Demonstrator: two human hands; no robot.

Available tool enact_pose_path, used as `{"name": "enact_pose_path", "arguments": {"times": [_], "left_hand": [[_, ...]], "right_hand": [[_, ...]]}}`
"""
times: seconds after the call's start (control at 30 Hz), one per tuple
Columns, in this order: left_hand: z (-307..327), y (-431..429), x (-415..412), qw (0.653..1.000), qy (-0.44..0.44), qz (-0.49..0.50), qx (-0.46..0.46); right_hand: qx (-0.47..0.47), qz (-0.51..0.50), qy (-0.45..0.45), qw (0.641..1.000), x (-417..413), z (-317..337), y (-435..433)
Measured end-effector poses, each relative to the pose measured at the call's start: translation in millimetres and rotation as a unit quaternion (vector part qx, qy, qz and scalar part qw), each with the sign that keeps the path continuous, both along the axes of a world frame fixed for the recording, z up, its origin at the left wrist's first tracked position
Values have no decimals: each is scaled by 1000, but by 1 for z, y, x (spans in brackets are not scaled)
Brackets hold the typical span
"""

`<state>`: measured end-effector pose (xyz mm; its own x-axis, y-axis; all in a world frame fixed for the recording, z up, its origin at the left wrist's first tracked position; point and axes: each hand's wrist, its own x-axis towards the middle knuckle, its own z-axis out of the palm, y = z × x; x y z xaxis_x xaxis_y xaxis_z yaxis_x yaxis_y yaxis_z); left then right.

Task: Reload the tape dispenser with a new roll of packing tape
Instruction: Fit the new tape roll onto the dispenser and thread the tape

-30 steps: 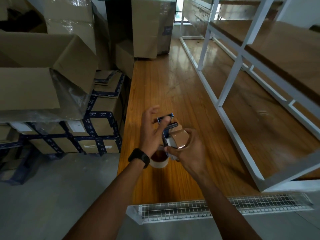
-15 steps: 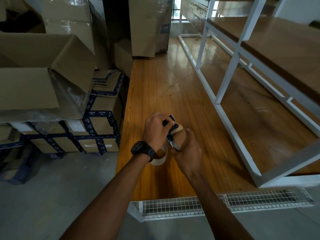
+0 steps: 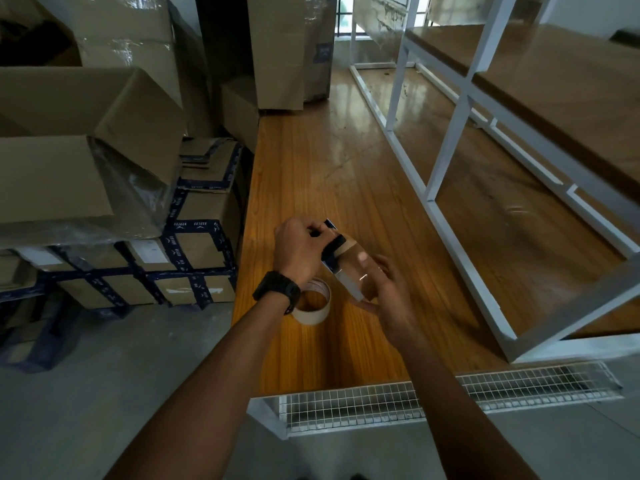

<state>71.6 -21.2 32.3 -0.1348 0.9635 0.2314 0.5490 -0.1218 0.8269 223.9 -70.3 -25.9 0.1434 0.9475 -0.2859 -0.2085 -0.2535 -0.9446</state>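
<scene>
The table runs to 12 o'clock, with boxes at 9 and a rack at 2. At the middle, the left hand curls tight around the dispenser. The right hand wraps the roll touching it. A white ring lies at 6.

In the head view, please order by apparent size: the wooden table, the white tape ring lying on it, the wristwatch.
1. wooden table, largest by far.
2. white tape ring and wristwatch look nearly alike; the wristwatch is nearer the camera, so I do not rank them.
</scene>
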Motion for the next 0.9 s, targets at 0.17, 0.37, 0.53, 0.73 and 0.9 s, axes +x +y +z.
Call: {"name": "enact_pose_path", "arguments": {"times": [0.17,0.37,0.53,0.73,0.9], "left_hand": [[9,-3,5,1000,-27,1,-3],[17,-1,4,1000,-22,2,-10],[26,3,2,1000,-14,6,0],[28,9,-1,998,-49,26,-21],[36,4,4,999,11,1,44]], "right_hand": [[5,-86,132,988,-10,-1,-6],[-16,-94,122,988,-13,-1,1],[-7,-18,200,980,-5,1,6],[-21,-120,118,986,-20,10,11],[-40,-90,156,983,-24,8,10]]}}
